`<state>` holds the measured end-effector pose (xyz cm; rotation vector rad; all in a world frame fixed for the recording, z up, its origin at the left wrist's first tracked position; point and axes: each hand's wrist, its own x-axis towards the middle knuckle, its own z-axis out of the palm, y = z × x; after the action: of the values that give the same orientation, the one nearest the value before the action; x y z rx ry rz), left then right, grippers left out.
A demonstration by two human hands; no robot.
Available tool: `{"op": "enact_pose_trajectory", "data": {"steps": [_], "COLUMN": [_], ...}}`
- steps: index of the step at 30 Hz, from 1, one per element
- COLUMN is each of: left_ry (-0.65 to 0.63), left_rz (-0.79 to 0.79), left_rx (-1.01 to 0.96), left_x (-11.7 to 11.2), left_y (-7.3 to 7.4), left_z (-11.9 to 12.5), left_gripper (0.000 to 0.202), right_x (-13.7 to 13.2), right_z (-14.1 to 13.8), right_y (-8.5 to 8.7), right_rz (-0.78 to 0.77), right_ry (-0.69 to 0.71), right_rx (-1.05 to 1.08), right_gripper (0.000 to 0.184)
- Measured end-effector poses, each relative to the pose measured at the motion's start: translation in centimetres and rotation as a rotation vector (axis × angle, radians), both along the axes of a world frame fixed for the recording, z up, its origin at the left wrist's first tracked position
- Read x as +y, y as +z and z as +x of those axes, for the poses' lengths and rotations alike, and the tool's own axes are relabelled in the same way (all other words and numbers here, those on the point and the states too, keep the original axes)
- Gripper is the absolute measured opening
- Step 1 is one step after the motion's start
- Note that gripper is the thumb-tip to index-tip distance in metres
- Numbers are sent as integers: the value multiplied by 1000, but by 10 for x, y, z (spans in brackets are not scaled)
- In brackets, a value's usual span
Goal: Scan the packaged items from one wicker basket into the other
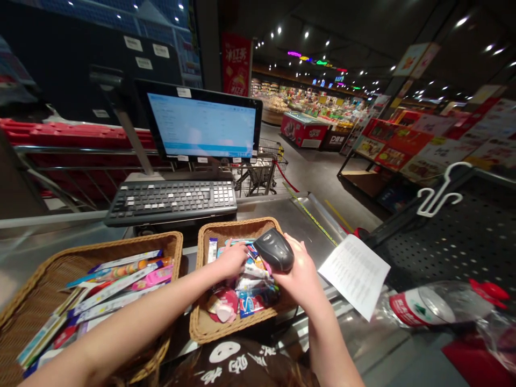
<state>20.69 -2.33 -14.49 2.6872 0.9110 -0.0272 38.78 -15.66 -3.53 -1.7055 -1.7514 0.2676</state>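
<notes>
My right hand (300, 269) is wrapped around a black barcode scanner (274, 250), holding it over the right side of a wicker basket (197, 322). Inside this basket lie small packaged goods, among them a blue packet (252, 302) and a pink-and-red round item (223, 305). My left hand (234, 259) reaches into the same basket from the left, its fingers bent down among the packages near the scanner's head. What those fingers pinch is hidden. Left of it stands a larger wicker basket (177, 242) with long thin packages such as a pink one (155, 277).
Behind the baskets are a keyboard (173, 199) and a lit monitor (205, 126). A printed paper sheet (355, 274) lies at the right, beside a large clear bottle (439, 303) with a red cap. White hooks (439, 196) hang on a black perforated panel (475, 226).
</notes>
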Motion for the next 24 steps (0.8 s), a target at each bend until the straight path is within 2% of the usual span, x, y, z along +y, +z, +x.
{"op": "enact_pose_trajectory", "data": {"steps": [3,10,16,24], "left_ry": [102,223,317,383], "left_rz": [48,131,298,407], "left_rx": [-87,-317,-543,-643], "left_x": [8,16,8,-12], "left_y": [17,64,106,147], "left_z": [-12,-51,-87,-133], "left_gripper": [16,17,25,29], "right_x": [0,3,3,3], "right_z": [-1,-15,-36,-84], "right_y": [0,3,12,30], "right_rz": [-4,43,184,218], "right_ry": [-9,-5,-16,125], "right_rx": [0,28,-29,-137], "right_gripper": [49,52,55,51]}}
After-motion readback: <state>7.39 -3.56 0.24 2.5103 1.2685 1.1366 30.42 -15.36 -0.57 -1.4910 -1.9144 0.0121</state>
